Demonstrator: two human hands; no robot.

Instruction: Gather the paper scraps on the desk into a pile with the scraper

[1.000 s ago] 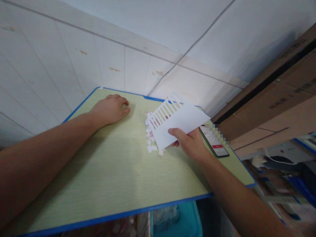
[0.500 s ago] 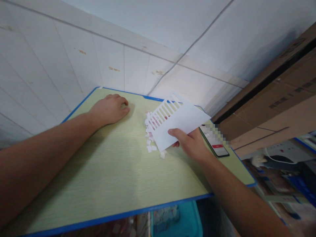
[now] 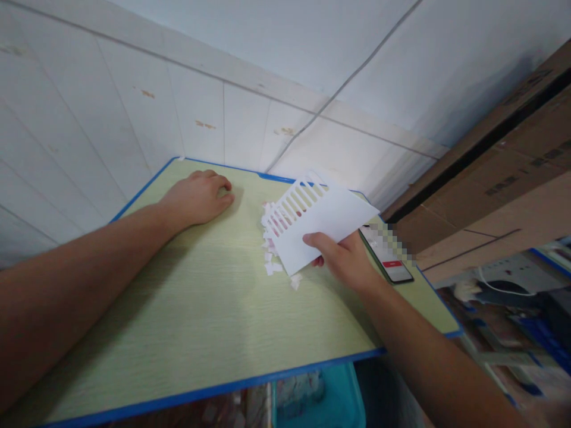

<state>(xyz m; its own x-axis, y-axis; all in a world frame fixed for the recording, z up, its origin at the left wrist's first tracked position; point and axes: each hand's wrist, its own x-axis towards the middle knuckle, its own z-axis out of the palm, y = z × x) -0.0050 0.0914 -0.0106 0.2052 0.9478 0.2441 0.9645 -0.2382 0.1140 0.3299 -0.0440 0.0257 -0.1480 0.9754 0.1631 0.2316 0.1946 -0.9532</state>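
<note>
My right hand grips a white sheet of paper by its lower edge, thumb on top and fingers beneath. A row of long slots is cut along the sheet's far left side. Under and beside that slotted side lies a heap of torn paper scraps, white with some pinkish ones, partly hidden by the sheet. My left hand rests on the table left of the scraps, loosely curled. A gap shows between its thumb and index finger, and nothing is visible in it.
The pale green table has a blue edge and stands against a white wall. A phone with a lit screen lies to the right of my right hand. Large cardboard boxes stand at the right. Below the front edge is a turquoise bin.
</note>
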